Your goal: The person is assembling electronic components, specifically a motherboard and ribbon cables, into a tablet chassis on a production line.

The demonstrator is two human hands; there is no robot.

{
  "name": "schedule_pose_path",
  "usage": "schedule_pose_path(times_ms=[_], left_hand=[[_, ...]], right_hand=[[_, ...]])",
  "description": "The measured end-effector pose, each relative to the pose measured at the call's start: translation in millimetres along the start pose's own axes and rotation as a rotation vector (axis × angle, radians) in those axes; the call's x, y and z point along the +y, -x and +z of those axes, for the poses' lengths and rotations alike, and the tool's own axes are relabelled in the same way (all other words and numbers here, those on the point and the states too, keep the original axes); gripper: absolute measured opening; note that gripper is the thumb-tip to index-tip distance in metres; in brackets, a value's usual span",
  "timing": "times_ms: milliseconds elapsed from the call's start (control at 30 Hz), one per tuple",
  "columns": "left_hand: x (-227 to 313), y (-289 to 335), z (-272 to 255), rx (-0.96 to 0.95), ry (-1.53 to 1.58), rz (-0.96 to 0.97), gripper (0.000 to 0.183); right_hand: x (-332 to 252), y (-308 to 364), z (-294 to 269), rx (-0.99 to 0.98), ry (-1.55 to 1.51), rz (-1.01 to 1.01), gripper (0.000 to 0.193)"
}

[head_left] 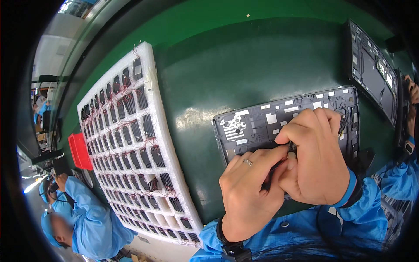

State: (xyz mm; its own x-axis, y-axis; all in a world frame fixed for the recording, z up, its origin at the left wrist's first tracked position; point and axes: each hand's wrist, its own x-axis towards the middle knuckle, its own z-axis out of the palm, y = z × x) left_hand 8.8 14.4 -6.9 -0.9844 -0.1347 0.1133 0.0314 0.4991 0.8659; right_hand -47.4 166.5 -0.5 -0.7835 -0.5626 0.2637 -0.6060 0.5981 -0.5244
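My left hand (253, 187), with a ring on one finger, is closed round a small black part (267, 180), mostly hidden by the fingers. My right hand (316, 157) meets it fingertip to fingertip, its thumb and fingers pinched together on something I cannot make out. Both hands are above the lower middle of a black device housing (257, 114), a flat tablet-like shell lying on the green table. Silver and white patches, a patterned metal piece and thin cables show inside it.
At the left lies a white foam tray (150, 65) with rows of small black wired parts (148, 125); a few slots hold none. A red bin (80, 151) is beyond it. Another dark housing (371, 65) stands at the right. Co-workers in blue (94, 222) sit on both sides.
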Motion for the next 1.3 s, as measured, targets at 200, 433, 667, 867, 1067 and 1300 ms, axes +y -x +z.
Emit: schedule_pose_path(times_ms=[200,433,667,867,1067,1300], left_hand=[[1,2,-2,0.042,0.032,-0.041,0.031],[1,1,-2,-0.007,0.033,-0.045,0.032],[-1,1,-5,-0.014,0.013,-0.050,0.034],[0,0,-3,-0.008,0.028,-0.050,0.032],[-1,0,-1,-0.024,0.000,-0.034,0.023],[7,-3,-12,0.044,0.125,-0.170,0.024]], right_hand=[[4,-6,-18,-0.103,-0.017,-0.038,0.066],[9,-5,-22,-0.117,-0.043,-0.033,0.068],[7,-6,-15,-0.106,-0.044,-0.018,0.065],[7,-7,-14,-0.095,-0.019,-0.020,0.063],[6,-5,-15,-0.148,-0.019,-0.015,0.063],[25,17,-70,0.100,-0.109,0.270,0.076]])
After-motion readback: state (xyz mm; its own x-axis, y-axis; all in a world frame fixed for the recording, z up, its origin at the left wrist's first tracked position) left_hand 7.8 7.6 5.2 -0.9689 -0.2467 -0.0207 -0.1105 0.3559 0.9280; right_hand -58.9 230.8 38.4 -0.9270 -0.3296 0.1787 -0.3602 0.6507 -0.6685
